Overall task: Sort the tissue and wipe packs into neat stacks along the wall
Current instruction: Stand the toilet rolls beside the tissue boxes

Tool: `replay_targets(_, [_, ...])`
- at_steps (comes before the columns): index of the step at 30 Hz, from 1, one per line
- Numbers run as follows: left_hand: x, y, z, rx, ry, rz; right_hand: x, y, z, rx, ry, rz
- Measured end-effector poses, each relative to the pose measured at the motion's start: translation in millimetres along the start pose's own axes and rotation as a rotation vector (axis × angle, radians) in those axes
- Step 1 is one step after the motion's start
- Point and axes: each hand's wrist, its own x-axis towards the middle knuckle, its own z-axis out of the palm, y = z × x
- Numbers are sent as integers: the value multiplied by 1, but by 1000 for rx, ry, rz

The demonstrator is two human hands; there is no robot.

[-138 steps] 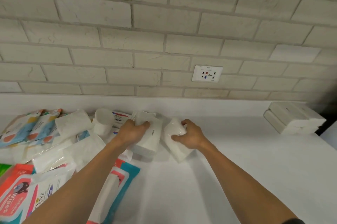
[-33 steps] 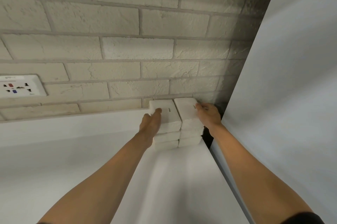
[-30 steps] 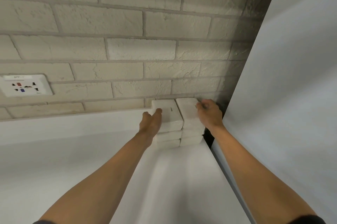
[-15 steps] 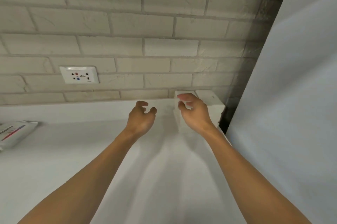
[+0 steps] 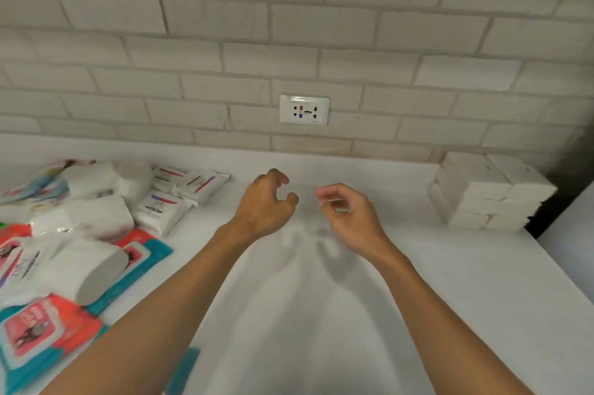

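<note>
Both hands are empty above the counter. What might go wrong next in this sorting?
1. The white stacks stand beside the dark gap at the end of the counter; another pack could tip one in.
2. Packs in the loose heap overlap; pulling one may drag or spill its neighbours.

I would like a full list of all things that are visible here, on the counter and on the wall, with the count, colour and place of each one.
stacked tissue packs: about six, white, two neat stacks side by side against the wall, far right
unsorted white packs: several, count unclear, white, some with red and blue print, loose pile at left
red-and-teal wipe packs: at least two, red and teal, near left edge
wall socket: one, white, on the wall
brick wall: one, off-white, behind the counter
counter: one, white
left hand: one, empty, over the counter's middle
right hand: one, empty, beside the left
</note>
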Motion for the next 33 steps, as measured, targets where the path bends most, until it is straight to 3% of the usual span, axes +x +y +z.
replay_targets(9, [-4, -131, -119, 212, -24, 69, 1, -50, 165, 14, -61, 37])
replay_targets(16, [-9, -207, -190, 341, -185, 69, -11, -74, 262, -54, -129, 114])
replay_targets(23, [-7, -252, -227, 486, -274, 24, -21, -99, 311, -85, -298, 243])
replay_targets(29, [-1, -267, -238, 752, -274, 21, -22, -118, 340, -150, -510, 175])
replay_targets(33, [11, -274, -242, 850, -321, -22, -21, -114, 374, -440, -534, 112])
